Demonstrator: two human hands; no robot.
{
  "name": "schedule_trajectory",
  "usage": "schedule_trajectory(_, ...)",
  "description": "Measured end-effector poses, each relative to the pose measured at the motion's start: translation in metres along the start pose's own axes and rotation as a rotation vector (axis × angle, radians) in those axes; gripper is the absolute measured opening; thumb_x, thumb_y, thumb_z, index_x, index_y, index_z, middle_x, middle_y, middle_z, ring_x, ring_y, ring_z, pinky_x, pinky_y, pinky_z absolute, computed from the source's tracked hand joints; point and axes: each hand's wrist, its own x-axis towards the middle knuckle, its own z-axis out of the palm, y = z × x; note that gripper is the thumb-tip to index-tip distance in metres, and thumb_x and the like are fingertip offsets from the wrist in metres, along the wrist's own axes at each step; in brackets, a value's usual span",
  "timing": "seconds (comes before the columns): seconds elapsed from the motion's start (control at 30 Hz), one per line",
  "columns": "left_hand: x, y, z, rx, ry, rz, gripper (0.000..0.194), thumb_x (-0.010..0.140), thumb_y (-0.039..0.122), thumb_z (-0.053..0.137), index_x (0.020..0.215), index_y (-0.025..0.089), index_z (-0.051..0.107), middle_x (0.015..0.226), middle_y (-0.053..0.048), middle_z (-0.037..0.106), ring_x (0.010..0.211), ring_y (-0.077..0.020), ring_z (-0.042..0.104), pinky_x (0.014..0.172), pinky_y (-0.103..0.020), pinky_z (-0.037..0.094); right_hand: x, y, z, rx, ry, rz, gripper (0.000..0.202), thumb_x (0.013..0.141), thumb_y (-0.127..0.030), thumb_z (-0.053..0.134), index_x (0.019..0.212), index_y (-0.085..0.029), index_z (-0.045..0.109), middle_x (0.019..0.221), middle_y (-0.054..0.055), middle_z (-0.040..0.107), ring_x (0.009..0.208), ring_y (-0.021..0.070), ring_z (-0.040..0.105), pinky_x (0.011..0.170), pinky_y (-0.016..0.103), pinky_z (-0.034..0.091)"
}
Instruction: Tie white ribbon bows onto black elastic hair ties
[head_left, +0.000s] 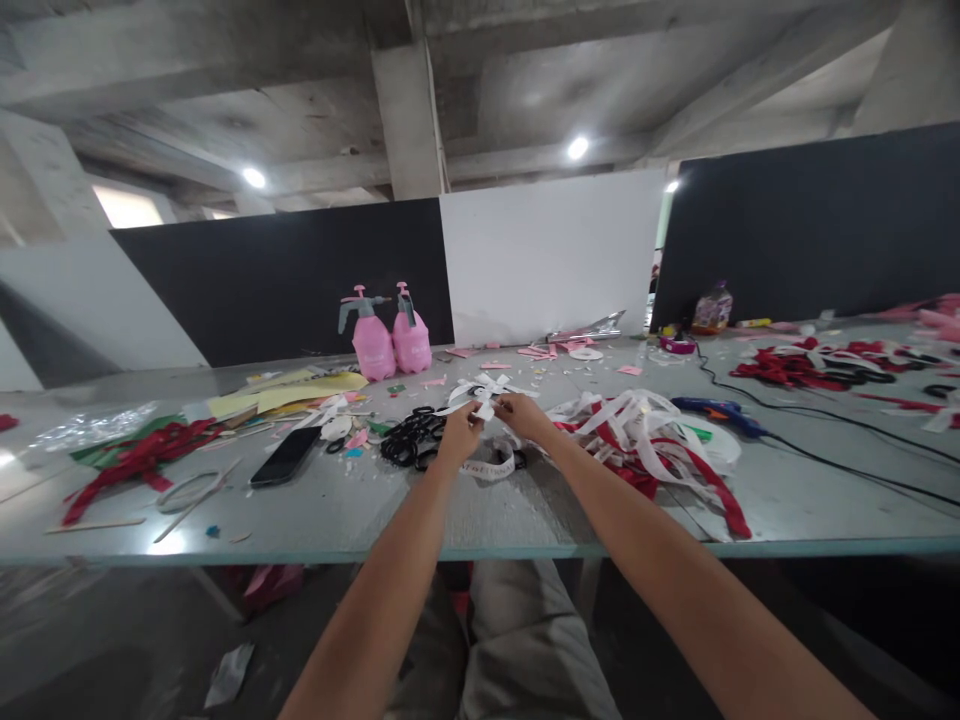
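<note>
My left hand (462,432) and my right hand (523,415) are close together above the middle of the table. Between them is a white ribbon bow (486,398), its loops pinched by the fingers of both hands. A printed white ribbon (487,467) hangs in a curve below the bow, near the tabletop. Left of my left hand lies a pile of black rings (409,440). To the right of my right hand is a heap of white and red ribbons (637,430). My fingertips are small in view and partly hidden by the ribbon.
A phone (286,457) and red ribbons (161,450) lie at left. Two pink spray bottles (373,347) stand at the back. A blue glue gun (720,412) with a black cable lies at right. Paper scraps are scattered about; the table's edge (337,555) runs across the front.
</note>
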Motion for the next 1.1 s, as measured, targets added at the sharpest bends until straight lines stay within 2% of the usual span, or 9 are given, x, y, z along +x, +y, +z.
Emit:
schedule_trajectory(0.07, 0.001, -0.003, 0.0, 0.004, 0.03, -0.027, 0.02, 0.082, 0.024, 0.047, 0.089, 0.017, 0.064, 0.078, -0.003, 0.066, 0.061, -0.0108, 0.057, 0.066, -0.023, 0.043, 0.0, 0.001, 0.001, -0.002, -0.002, -0.005, 0.029, 0.084, -0.036, 0.05, 0.075, -0.012, 0.064, 0.06, 0.0, 0.054, 0.057, 0.0098, 0.041, 0.055, 0.022, 0.025)
schedule_trajectory(0.17, 0.004, -0.006, -0.001, 0.024, 0.118, -0.177, 0.024, 0.084, 0.029, 0.045, 0.084, 0.015, 0.065, 0.071, -0.003, 0.064, 0.057, -0.0114, 0.056, 0.06, -0.024, 0.042, 0.001, 0.001, 0.003, 0.022, -0.022, -0.017, 0.031, 0.083, -0.04, 0.051, 0.073, -0.013, 0.063, 0.057, -0.002, 0.05, 0.055, 0.0092, 0.037, 0.054, 0.022, 0.023)
schedule_trajectory(0.27, 0.005, -0.005, -0.001, -0.007, 0.06, -0.278, 0.025, 0.08, 0.032, 0.05, 0.08, 0.013, 0.067, 0.062, -0.004, 0.062, 0.054, -0.0137, 0.056, 0.057, -0.025, 0.041, 0.001, 0.002, 0.004, 0.078, -0.058, -0.053, 0.028, 0.082, -0.037, 0.052, 0.072, -0.013, 0.063, 0.058, -0.002, 0.049, 0.055, 0.0089, 0.036, 0.054, 0.021, 0.023)
schedule_trajectory(0.4, 0.004, 0.001, -0.002, -0.132, -0.051, -0.204, 0.033, 0.079, 0.037, 0.053, 0.094, 0.013, 0.07, 0.075, -0.006, 0.068, 0.057, -0.0133, 0.056, 0.058, -0.025, 0.044, 0.001, 0.003, 0.006, 0.088, -0.065, -0.049, 0.02, 0.08, -0.028, 0.053, 0.074, -0.013, 0.065, 0.059, -0.001, 0.052, 0.056, 0.0097, 0.039, 0.055, 0.021, 0.026)
schedule_trajectory(0.53, 0.002, 0.006, -0.003, -0.084, -0.045, -0.16, 0.037, 0.08, 0.042, 0.052, 0.096, 0.014, 0.071, 0.083, -0.005, 0.071, 0.069, -0.016, 0.061, 0.068, -0.027, 0.046, 0.001, 0.006, 0.007, 0.076, -0.056, -0.009, 0.017, 0.078, -0.025, 0.055, 0.079, -0.013, 0.067, 0.062, 0.0, 0.056, 0.057, 0.0101, 0.042, 0.056, 0.021, 0.027)
schedule_trajectory(0.63, 0.001, 0.006, -0.004, -0.042, -0.023, -0.113, 0.035, 0.081, 0.041, 0.052, 0.091, 0.015, 0.073, 0.086, -0.005, 0.071, 0.081, -0.0185, 0.062, 0.076, -0.028, 0.045, 0.001, 0.007, 0.008, 0.06, -0.062, 0.024, 0.019, 0.078, -0.03, 0.056, 0.074, -0.014, 0.066, 0.061, 0.0, 0.057, 0.057, 0.0104, 0.043, 0.055, 0.022, 0.026)
schedule_trajectory(0.83, 0.0, 0.001, -0.003, 0.018, 0.017, -0.153, 0.036, 0.079, 0.046, 0.053, 0.082, 0.015, 0.072, 0.072, -0.002, 0.067, 0.068, -0.0149, 0.057, 0.063, -0.024, 0.04, 0.002, 0.01, 0.008, 0.03, -0.07, 0.026, 0.023, 0.078, -0.032, 0.056, 0.066, -0.014, 0.063, 0.056, -0.001, 0.052, 0.055, 0.0101, 0.041, 0.054, 0.022, 0.025)
schedule_trajectory(0.97, 0.002, -0.002, -0.003, 0.036, 0.029, -0.174, 0.04, 0.081, 0.045, 0.049, 0.064, 0.014, 0.066, 0.052, 0.001, 0.054, 0.055, -0.012, 0.048, 0.055, -0.023, 0.033, 0.002, 0.009, 0.008, 0.034, -0.063, 0.0, 0.023, 0.079, -0.032, 0.056, 0.066, -0.014, 0.063, 0.057, -0.001, 0.051, 0.055, 0.0097, 0.039, 0.054, 0.022, 0.025)
schedule_trajectory(1.1, 0.004, -0.003, -0.002, -0.091, -0.018, -0.258, 0.038, 0.08, 0.045, 0.05, 0.065, 0.013, 0.065, 0.05, 0.002, 0.052, 0.051, -0.0108, 0.047, 0.053, -0.023, 0.033, 0.0, 0.005, 0.005, 0.064, -0.074, 0.002, 0.024, 0.079, -0.033, 0.056, 0.067, -0.014, 0.063, 0.055, -0.002, 0.049, 0.054, 0.0094, 0.038, 0.053, 0.022, 0.024)
